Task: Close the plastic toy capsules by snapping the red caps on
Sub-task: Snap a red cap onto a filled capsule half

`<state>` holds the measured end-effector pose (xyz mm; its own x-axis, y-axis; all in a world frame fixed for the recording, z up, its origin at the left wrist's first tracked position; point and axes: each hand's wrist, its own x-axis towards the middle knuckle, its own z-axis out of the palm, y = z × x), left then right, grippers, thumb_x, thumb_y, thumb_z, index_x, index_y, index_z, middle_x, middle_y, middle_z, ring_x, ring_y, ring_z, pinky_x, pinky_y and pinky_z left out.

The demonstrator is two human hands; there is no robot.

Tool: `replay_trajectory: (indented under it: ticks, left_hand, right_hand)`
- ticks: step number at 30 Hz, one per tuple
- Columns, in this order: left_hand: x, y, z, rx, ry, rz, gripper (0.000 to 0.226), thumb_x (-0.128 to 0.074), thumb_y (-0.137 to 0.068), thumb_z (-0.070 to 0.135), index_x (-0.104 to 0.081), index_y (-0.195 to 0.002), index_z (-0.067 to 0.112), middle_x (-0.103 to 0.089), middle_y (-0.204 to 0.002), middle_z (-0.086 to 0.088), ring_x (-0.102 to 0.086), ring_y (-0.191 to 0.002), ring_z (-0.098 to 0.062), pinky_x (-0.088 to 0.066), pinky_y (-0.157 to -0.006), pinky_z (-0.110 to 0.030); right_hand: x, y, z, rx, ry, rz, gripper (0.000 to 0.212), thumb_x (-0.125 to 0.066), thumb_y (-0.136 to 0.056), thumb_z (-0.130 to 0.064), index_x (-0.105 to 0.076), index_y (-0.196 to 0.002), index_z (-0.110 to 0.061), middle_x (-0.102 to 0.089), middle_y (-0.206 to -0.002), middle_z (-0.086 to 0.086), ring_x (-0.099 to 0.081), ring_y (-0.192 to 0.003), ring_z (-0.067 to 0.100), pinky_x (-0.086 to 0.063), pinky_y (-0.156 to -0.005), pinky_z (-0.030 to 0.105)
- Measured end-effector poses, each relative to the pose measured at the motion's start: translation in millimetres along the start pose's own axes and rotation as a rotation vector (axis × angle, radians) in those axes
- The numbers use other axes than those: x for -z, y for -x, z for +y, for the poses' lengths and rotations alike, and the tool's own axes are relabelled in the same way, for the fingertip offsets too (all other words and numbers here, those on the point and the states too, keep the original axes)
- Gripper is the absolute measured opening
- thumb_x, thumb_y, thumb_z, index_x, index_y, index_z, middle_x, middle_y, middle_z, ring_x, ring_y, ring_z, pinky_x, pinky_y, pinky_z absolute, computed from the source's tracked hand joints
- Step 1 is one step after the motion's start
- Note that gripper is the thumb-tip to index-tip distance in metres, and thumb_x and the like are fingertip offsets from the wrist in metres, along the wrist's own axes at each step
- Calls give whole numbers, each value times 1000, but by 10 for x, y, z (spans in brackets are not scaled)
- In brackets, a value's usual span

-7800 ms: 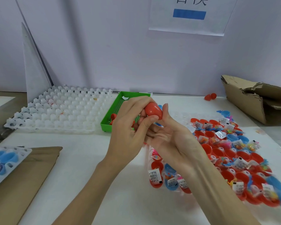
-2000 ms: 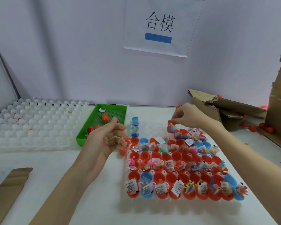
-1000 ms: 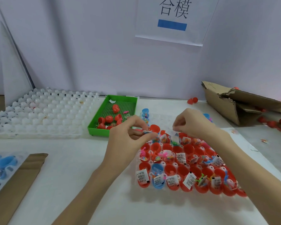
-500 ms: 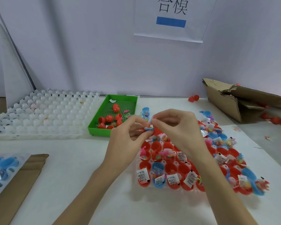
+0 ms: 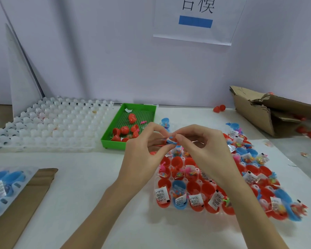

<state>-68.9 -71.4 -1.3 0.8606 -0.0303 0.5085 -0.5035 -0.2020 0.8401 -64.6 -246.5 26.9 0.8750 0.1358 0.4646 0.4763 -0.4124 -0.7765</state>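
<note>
Both hands pinch one small toy packet [image 5: 171, 141]: left hand [image 5: 144, 151] & right hand [image 5: 203, 148] meet fingertip to fingertip, just above tray of open capsules [image 5: 190, 193]; green bin [image 5: 115, 141] beyond left hand.

The left hand [image 5: 144, 151] hides most of the pinched capsule [image 5: 171, 141] — the far-right capsules [image 5: 293, 209] are blurred.

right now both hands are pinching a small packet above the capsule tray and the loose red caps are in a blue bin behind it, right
Not quite: the bin is green, not blue. The head view shows the green bin holding the loose red caps, behind the capsule tray. The rest holds: the left hand and right hand both pinch a small packet above the tray.
</note>
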Motion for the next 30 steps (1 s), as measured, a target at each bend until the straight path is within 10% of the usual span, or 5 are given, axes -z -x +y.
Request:
replay_trajectory:
  ticks: [9, 16, 19, 24, 30]
  left_hand:
    - [35, -35, 19, 10, -23, 39, 29, -84, -87, 13, -69, -110, 23, -77, -99, 15, -74, -92, 1, -55, -80, -11]
    - [73, -60, -100, 104, -127, 161, 14, -83, -89, 17, -71, -96, 20, -73, -90, 12, -71, -83, 4, -53, -71, -8]
    - [141, -109, -110, 143, -66, 279, 14, -83, -89, 17, -70, -95, 17, -74, -88, 9, -73, -81, -1, -55, -72, -11]
    - [268, -155, -89, 142, 82, 480, 12, -80, -93, 20, -68, -96, 21, -77, -94, 3, -78, -88, -16, -62, -80, -33]
    - [192, -148, -30, 127, 188, 236, 11, -81, -90, 18, -72, -97, 17, -77, -91, 0, -78, -87, -18, -61, -80, -25]
  right_hand:
    - [-5, -7, 77, -143, 73, 270, 11, -71, -95, -27, -72, -92, -37, -72, -81, -20, -71, -78, 2, -60, -70, 19]
    - [144, -1, 101, -446, 74, -6, 17, -71, -95, -24, -75, -79, -29, -74, -68, -5, -67, -58, 4, -58, -60, 21]
    - [115, -29, 17, -417, -13, -17, 9, -71, -95, -23, -78, -100, -21, -77, -76, -7, -69, -63, -1, -55, -59, 12]
    - [-71, -89, -77, -301, -510, -166, 62, -62, -101, -8, -35, -156, -18, -64, -140, -8, -63, -122, 0, -50, -99, 15]
    - [-102, -81, -42, -280, -347, -82, 24, -55, -105, -13, -69, -124, -12, -79, -105, -6, -75, -99, 9, -58, -83, 18]
